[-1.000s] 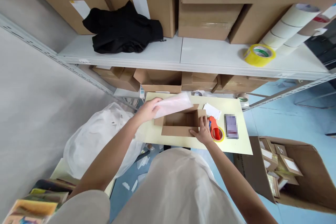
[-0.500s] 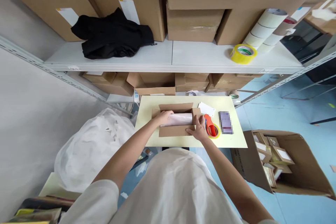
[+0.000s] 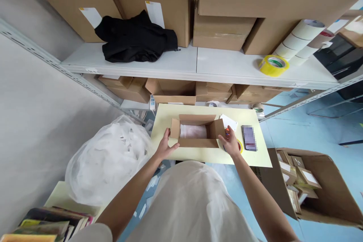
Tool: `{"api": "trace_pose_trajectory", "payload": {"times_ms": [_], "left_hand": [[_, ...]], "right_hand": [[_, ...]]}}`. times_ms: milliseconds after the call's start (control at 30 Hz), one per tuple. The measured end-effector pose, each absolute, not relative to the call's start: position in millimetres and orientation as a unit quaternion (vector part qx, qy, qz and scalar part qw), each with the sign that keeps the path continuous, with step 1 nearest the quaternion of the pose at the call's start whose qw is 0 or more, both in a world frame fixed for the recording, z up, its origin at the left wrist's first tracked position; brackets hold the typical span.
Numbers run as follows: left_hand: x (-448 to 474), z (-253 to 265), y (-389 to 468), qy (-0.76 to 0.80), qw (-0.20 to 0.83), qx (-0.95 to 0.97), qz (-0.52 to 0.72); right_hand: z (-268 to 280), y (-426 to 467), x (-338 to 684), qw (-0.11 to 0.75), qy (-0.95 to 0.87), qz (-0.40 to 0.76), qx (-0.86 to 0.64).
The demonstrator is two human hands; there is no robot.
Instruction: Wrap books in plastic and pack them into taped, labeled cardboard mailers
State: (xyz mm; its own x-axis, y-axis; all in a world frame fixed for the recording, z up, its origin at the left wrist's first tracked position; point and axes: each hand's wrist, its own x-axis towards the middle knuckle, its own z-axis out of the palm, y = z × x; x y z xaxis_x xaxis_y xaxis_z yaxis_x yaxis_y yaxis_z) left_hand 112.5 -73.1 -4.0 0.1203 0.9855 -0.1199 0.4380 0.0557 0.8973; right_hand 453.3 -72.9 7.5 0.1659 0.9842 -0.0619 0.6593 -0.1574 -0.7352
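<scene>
A single camera worn on the person's head gives the view, facing forward and tilted well down over the white-shirted torso (image 3: 195, 204), which is nearest the lens and fills the bottom centre of the frame. The desk (image 3: 167, 115) and its open box (image 3: 198, 143) lie farther off, small at mid-frame. Beyond, a shelf (image 3: 221, 60) crosses the upper part. The wide field also takes in a wall (image 3: 28, 121) at the left edge and floor (image 3: 292, 119) at the right.
</scene>
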Motion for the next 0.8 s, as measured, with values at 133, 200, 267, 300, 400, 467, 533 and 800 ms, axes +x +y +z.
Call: {"api": "trace_pose_trajectory", "payload": {"times_ms": [133, 200, 267, 300, 400, 467, 533, 800], "left_hand": [[112, 0, -71, 0.518, 0.448, 0.660, 0.311], [113, 6, -68, 0.498, 0.411, 0.713, 0.274], [113, 10, -64, 0.476, 0.374, 0.766, 0.218], [113, 10, -62, 0.465, 0.359, 0.787, 0.190], [114, 3, -54, 0.449, 0.327, 0.819, 0.144], [116, -2, -48, 0.452, 0.318, 0.821, 0.146], [117, -6, -43, 0.456, 0.325, 0.812, 0.166], [137, -17, -35, 0.601, 0.392, 0.614, 0.328]], "right_hand": [[12, -71, 464, 0.292, -0.585, 0.404, -0.640], [12, -73, 468, 0.242, -0.643, 0.399, -0.608], [13, -76, 471, 0.178, -0.705, 0.367, -0.580], [14, -78, 471, 0.144, -0.731, 0.351, -0.567], [15, -79, 467, 0.057, -0.773, 0.316, -0.547], [14, -77, 465, 0.038, -0.770, 0.314, -0.555], [11, -72, 464, 0.062, -0.758, 0.326, -0.561], [3, -38, 454, 0.180, -0.655, 0.312, -0.664]]}}
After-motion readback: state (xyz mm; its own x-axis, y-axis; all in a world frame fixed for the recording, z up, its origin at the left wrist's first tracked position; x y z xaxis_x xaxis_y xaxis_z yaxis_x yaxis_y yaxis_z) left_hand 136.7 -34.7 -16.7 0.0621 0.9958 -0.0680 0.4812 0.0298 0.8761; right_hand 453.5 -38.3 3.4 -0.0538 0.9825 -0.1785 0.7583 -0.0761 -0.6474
